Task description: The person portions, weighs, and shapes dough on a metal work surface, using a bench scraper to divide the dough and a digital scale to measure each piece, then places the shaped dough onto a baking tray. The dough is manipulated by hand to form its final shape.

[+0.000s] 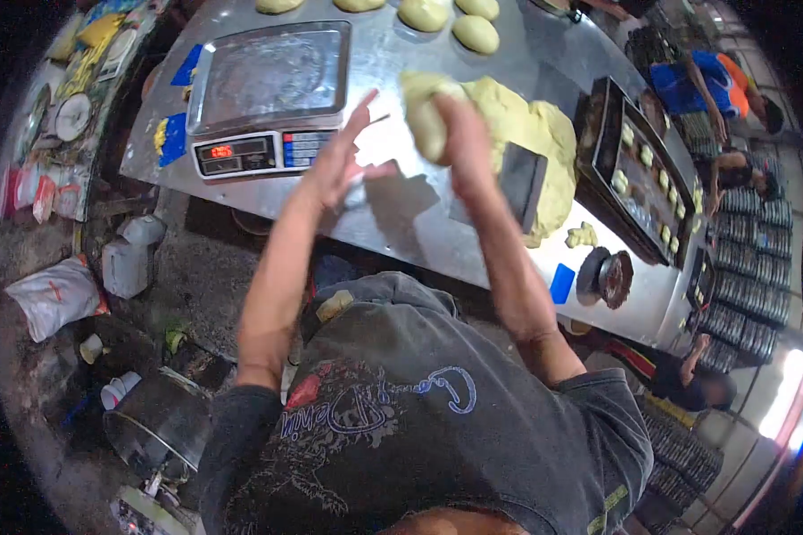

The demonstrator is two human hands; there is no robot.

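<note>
My right hand (466,138) is closed on a pale yellow piece of dough (426,120), lifted above the metal table and blurred by motion. My left hand (332,169) is held apart from it, fingers spread and with nothing in them, just off the right front corner of a digital scale (272,85). The scale's wide metal pan carries nothing, and red digits glow on its display. To the right of my right hand lies a large slab of dough (553,134). A dark rectangular tool (521,185), perhaps a scraper, rests against the slab's near side.
Several round dough balls (476,34) sit along the table's far side. On the right stand a dark baking tray (638,169) with small dough pieces, a brown bowl-like object (615,279) and a blue scraper (562,283). Other people (718,85) are at the far right.
</note>
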